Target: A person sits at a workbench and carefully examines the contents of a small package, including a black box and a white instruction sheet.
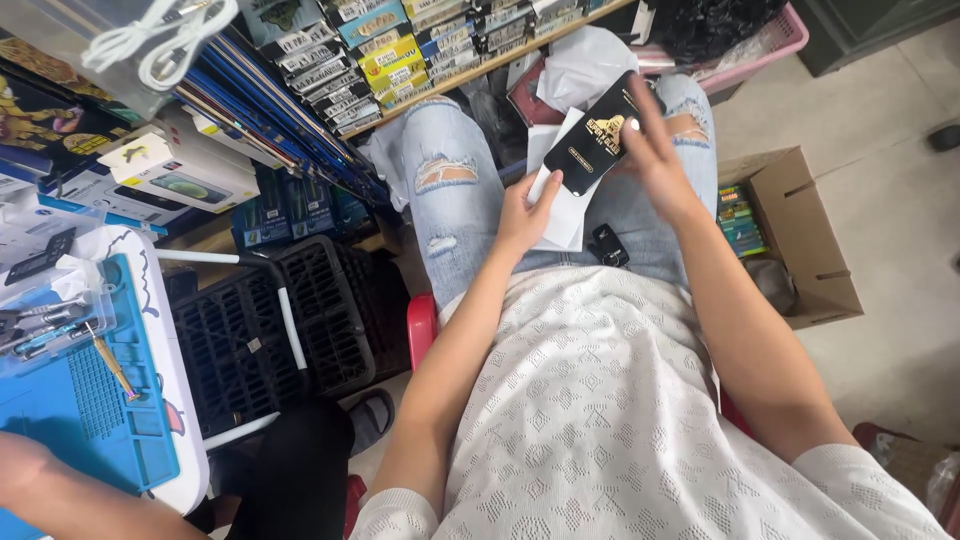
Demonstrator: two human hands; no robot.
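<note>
Centrally, a flat black package with gold print is pinched by the right hand along its far edge, thumb laid across the face, so the front stays readable. Its near lower corner, together with the white paper sleeve beneath, is gripped by the left hand from below, steadying both above the lap in torn light jeans. A small black object rests on the lap just near them. To the right an open cardboard box stands on the floor; at far left a blue mat with tools is laid on a bench.
</note>
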